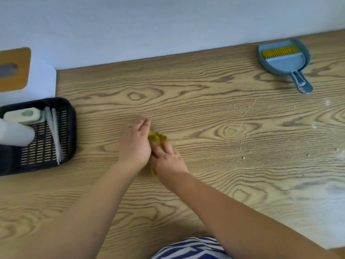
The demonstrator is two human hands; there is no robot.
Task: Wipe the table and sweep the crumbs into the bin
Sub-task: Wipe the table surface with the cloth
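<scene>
At the centre of the frame both hands meet on the bench (186, 101), the left hand (135, 144) and right hand (168, 159) touching with a cloth (155, 137) between them. A basket (70, 128) sits at the left edge, holding a box (23, 115), a bottle (15, 134) and a brush (55, 131). Crumbs (244, 139) lie scattered right of the hands, and a dustpan (283, 62) with a small broom (275, 51) in it rests at the upper right, near the wall (168, 25).

Mostly hidden between my left hand (134, 144) and right hand (168, 157): yellow-green cloth (156, 137); cut off at the frame's edge far to their left: black basket (70, 128), white cylinder (15, 134).
</scene>
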